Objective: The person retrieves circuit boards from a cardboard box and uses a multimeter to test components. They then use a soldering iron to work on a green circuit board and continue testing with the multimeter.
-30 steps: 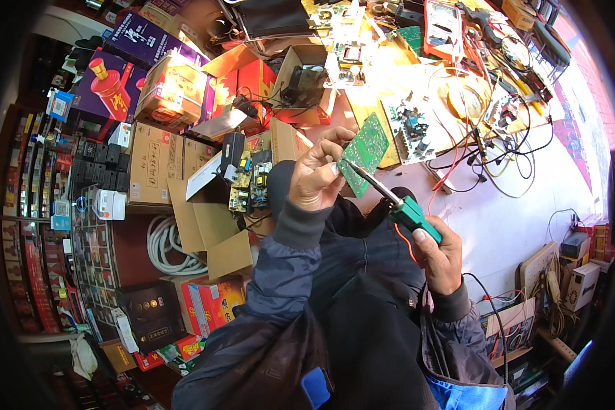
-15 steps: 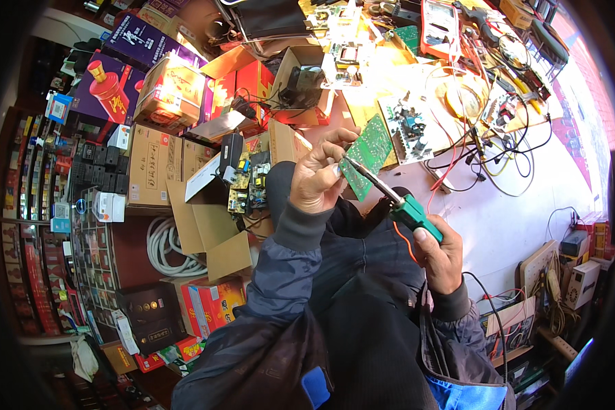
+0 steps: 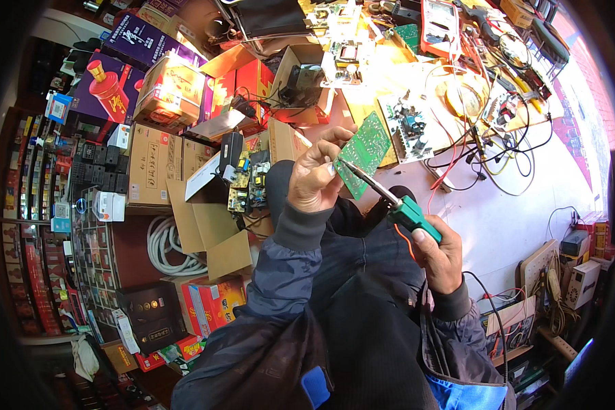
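Observation:
My left hand point(image 3: 316, 175) grips a green circuit board point(image 3: 365, 152) by its left edge and holds it tilted above my lap, solder side up. In my right hand point(image 3: 441, 254) is a green-handled soldering iron point(image 3: 413, 217), its metal shaft pointing up and left. The iron's tip lies over the board's lower left part, near my left fingertips. Whether the tip touches the board is too small to tell. An orange-red wire hangs below the iron's handle.
Beyond the board, a wooden bench point(image 3: 362, 102) carries another circuit board with heat sinks point(image 3: 408, 126), a red multimeter point(image 3: 440, 27) and tangled cables. An open cardboard box point(image 3: 215, 236), loose circuit boards point(image 3: 249, 181) and a coiled white hose point(image 3: 173, 247) lie to my left.
The circuit board and my left fingers have shifted slightly left. The soldering iron's tip has moved a little down and left over the board.

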Demonstrator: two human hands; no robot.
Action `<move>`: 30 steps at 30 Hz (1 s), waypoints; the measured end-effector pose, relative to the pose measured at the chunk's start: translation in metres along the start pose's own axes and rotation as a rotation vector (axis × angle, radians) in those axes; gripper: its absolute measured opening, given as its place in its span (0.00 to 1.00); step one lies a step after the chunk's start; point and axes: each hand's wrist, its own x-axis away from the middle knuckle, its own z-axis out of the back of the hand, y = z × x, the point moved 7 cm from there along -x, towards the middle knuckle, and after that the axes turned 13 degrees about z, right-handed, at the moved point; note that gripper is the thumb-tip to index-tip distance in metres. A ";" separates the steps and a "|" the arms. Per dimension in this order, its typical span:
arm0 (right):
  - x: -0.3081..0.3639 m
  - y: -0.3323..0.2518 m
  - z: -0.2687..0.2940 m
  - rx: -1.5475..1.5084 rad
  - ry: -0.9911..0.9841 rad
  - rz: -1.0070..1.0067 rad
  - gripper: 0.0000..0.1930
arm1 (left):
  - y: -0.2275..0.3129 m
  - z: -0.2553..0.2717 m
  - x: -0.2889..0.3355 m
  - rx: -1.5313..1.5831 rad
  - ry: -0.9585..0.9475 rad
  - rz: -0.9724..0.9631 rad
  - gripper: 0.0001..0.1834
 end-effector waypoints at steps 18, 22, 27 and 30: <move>0.000 0.001 0.002 0.021 0.016 -0.011 0.16 | 0.009 -0.003 0.000 0.096 0.029 0.015 0.03; 0.001 0.002 0.004 -0.003 0.018 -0.038 0.15 | 0.009 -0.002 0.001 0.073 0.044 0.005 0.03; 0.001 0.003 0.004 -0.008 0.016 -0.033 0.15 | 0.008 -0.002 0.000 0.068 0.032 0.015 0.02; 0.001 0.002 0.005 0.011 0.013 -0.021 0.15 | 0.008 -0.002 0.001 0.063 0.033 0.012 0.02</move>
